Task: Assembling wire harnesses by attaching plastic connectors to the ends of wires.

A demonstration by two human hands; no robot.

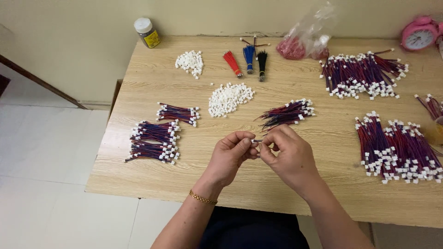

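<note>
Head view, one moment over a pale wood-grain laminate table (194, 175).

Left hand (229, 157): fingers curled, thumb and forefinger pinched on a small wire-and-connector piece (256, 141), gold chain bracelet (202, 198) at the wrist.
Right hand (290, 154): fingers bent, fingertips pinched on the same piece from the other side; both hands meet above the table's near middle.

Just beyond the hands: loose heap of small white plastic connector housings (229, 98); fanned bundle of red-and-blue wires with white ends (288, 113).
Left: stacked red-and-blue wire bundles with white connectors (154, 140).
Right: larger piles of finished red-and-blue wire leads (399, 150).
Far edge: second small heap of white housings (190, 62), red, blue and black wire tassels (248, 60), clear plastic bag with red contents (305, 39), white-capped jar (146, 32), pink round alarm clock (419, 34).
</note>
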